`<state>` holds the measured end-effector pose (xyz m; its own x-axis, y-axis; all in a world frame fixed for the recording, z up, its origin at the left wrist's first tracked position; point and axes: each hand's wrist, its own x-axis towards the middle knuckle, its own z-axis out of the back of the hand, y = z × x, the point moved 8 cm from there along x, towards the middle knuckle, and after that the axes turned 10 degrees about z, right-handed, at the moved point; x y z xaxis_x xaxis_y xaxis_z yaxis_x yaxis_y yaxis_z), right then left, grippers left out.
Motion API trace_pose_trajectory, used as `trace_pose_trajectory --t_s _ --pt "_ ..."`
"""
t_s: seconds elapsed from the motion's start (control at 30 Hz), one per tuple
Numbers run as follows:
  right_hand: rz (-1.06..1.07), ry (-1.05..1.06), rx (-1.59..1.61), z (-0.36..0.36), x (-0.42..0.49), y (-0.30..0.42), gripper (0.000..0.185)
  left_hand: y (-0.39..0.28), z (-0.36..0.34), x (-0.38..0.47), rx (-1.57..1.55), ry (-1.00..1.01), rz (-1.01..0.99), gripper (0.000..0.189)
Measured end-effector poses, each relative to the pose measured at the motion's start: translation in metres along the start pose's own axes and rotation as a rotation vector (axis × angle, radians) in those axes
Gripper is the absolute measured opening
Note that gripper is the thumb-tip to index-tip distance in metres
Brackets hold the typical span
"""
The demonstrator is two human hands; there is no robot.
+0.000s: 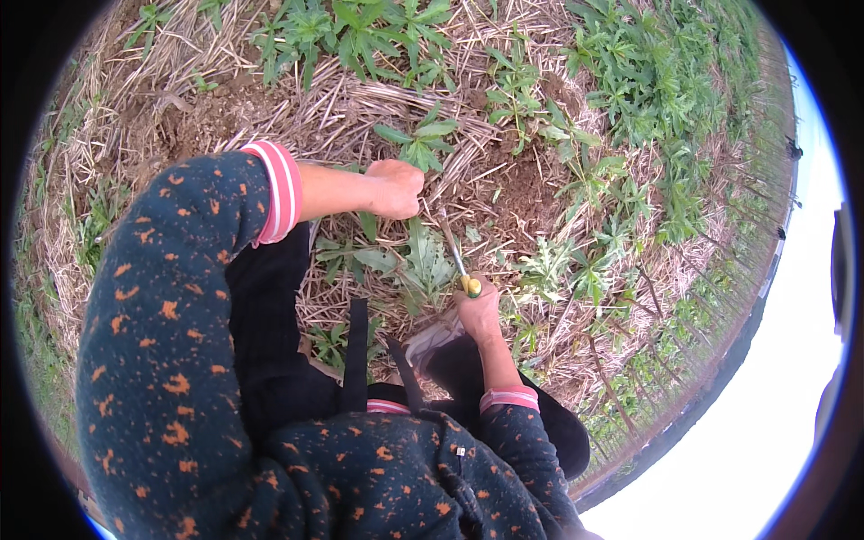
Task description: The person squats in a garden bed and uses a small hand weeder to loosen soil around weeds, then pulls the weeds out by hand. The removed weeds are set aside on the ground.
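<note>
My right hand [480, 314] is closed around the yellow-and-green handle of a slim hand tool [453, 243]. Its straight metal shaft points away from me, and the tip is close to the straw-covered soil. Just beyond that tip, on the left, my left hand [395, 189] is curled into a fist low over the ground; whatever may be inside it is hidden. A broad jagged-leaved weed [428, 260] grows between my two hands. Past my left fist stands a small green plant [422, 142].
Dry straw [337, 115] covers much of the ground, with loose brown soil [523, 185] showing to the right. Taller leafy weeds [364, 30] grow ahead, and a dense green patch [641, 88] spreads at the right. Thin sticks [607, 385] stand along the right side. My shoe [432, 344] is close below.
</note>
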<state>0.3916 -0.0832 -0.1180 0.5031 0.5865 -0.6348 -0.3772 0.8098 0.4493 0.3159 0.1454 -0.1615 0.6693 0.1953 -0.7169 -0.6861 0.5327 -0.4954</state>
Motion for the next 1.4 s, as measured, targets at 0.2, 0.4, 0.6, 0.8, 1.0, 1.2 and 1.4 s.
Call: trace_pose_trajectory --t_s 0.2,0.4,0.6,0.8,1.0,1.2,1.4 --pt "0.081 0.026 -0.198 0.012 -0.003 0.036 0.010 0.002 -0.007 0.002 0.027 0.043 0.055 0.025" --pt "0.068 0.124 -0.299 0.069 -0.020 0.073 0.015 -0.001 -0.007 0.004 0.077 0.006 0.054 0.021" --pt "0.041 0.115 -0.154 0.039 0.013 0.062 0.014 -0.012 -0.019 0.013 0.170 0.050 -0.022 0.021" --pt "0.147 0.076 -0.061 0.006 0.009 0.046 0.017 -0.022 -0.016 0.007 0.132 -0.009 -0.016 0.019" --pt "0.145 -0.031 0.035 -0.006 -0.001 0.030 0.013 -0.066 -0.011 -0.044 0.106 0.037 -0.246 0.013" --pt "0.106 0.002 -0.524 0.079 -0.034 0.083 0.015 -0.083 0.003 -0.097 -0.049 -0.043 -0.550 0.011" --pt "-0.080 -0.122 -0.572 0.156 -0.106 0.104 0.016 0.010 0.084 0.001 0.074 -0.537 -0.123 0.011"
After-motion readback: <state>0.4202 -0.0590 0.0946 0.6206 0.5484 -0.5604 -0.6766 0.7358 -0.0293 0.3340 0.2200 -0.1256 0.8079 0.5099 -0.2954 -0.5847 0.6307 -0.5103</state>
